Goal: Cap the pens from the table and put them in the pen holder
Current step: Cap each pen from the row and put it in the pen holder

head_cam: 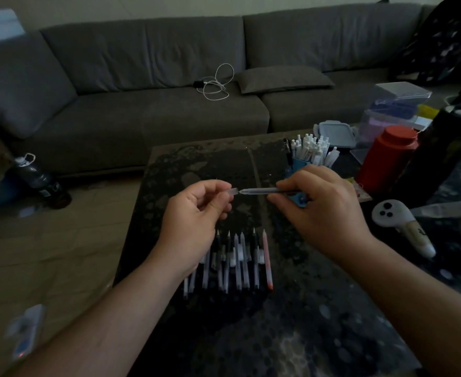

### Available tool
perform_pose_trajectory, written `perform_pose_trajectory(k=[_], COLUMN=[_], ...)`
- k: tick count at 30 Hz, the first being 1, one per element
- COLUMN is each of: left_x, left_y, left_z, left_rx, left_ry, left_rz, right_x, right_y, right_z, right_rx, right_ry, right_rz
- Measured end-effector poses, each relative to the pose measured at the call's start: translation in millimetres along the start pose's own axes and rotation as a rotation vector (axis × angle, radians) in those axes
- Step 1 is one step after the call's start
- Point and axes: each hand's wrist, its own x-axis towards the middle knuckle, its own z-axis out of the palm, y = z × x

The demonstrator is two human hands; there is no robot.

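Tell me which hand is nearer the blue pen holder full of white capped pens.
Right. The right hand overlaps the blue pen holder in view, just in front of it. The left hand is further to its left.

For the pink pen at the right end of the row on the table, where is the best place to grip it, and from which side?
Pinch the pink pen mid-barrel, from above and its free right side: it lies flat, with other pens crowding its left.
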Motion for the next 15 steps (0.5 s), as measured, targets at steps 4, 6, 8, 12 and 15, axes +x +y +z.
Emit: perform_pose_trajectory(k=[4,6,8,12,15], left_x=[0,-2,-4,-7,-6], left_y=[3,5,7,13,13], left_z=[-1,-1,-1,-3,-2], left_rx=[0.039,0.098,0.193,0.352,0.345], left_ry=[-0.005,-0.015,-0.014,-0.002,0.004], left_rz=[0.025,0.059,0.097,0.175,0.193], right_x=[0,0,0,0,2], right_y=[0,0,0,-4,-6], right_z=[0,1,1,0,0], right_rx=[0.004,0.003,-0.001,-0.028,-0.023], right_ry=[-0.006,-0.014,-0.024,-0.053,-0.077], right_rz=[0.021,0.017,0.009,-0.014,-0.038])
